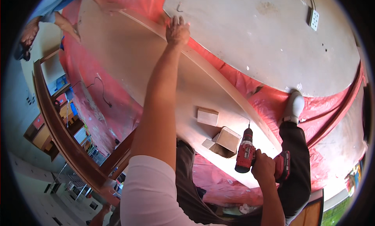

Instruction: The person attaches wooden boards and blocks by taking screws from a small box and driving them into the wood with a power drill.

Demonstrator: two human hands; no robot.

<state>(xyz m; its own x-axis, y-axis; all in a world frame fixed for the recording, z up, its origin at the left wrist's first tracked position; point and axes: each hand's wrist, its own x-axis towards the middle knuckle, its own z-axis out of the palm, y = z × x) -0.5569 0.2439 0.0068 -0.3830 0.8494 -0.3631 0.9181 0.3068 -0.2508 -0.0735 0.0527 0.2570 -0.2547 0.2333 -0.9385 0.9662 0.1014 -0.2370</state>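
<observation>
My right hand [264, 166] is wrapped round the grip of a red and black cordless drill [245, 150]. Its thin bit points away from me, over a large brown wooden panel [125, 50]. My left arm reaches far forward, and my left hand [178, 31] rests with fingers spread at the raised strip [211, 70] along the panel's far edge. On the panel, close to the drill, lie a small cardboard box [207, 117] and an opened cardboard box [227, 139] with its flap out.
Red plastic sheeting [265, 103] covers the floor beneath the panel. Beyond it lies a pale board [250, 34] with a white power strip [314, 20]. Another person [58, 7] leans over the panel's far left end. Brown wooden framing [62, 128] stands at left.
</observation>
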